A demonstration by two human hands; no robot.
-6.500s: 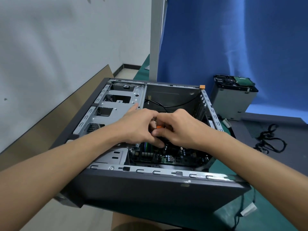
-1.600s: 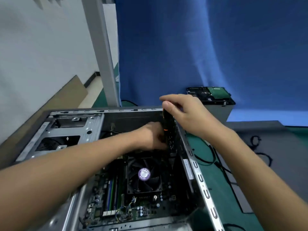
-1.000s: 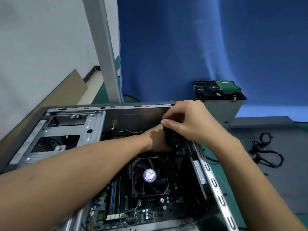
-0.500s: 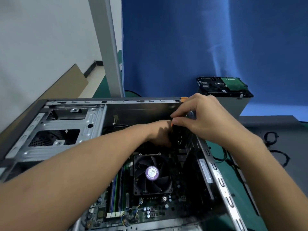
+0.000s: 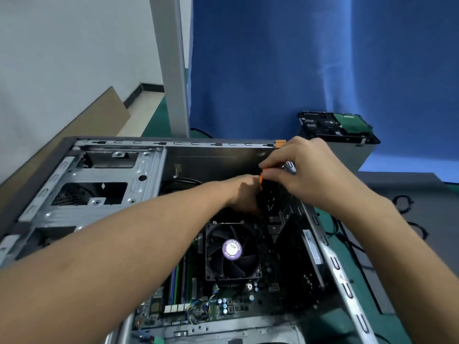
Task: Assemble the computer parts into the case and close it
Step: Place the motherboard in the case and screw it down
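Case (image 5: 345, 276): lies open side up on the green tabletop (image 5: 407, 328) and fills the lower frame.
Black part (image 5: 270, 197): stands upright inside the case's far right corner, at 1 o'clock from the cooler fan (image 5: 232, 249). An orange strip runs down its near edge. Cannot tell whether it is seated.
Right hand (image 5: 306, 175): comes in over the case rail from 4 o'clock. Thumb and forefinger are clamped on the black part's top edge, right at the orange strip.
Left hand (image 5: 244, 194): reaches in from 8 o'clock, its back up, against the part's left side. The fingers are lost in shadow, so cannot tell if they are apart or gripping.
Motherboard (image 5: 248, 302): flat on the case floor, with the fan on it.
Memory sticks (image 5: 177, 281): at 8 o'clock of the fan.
Drive cage (image 5: 99, 175): grey metal, at 10 o'clock.
Hard drive (image 5: 332, 126): outside the case at 2 o'clock, on top of a grey box (image 5: 347, 157).
Cables (image 5: 402, 202): black loops at 3 o'clock, well apart from the case.
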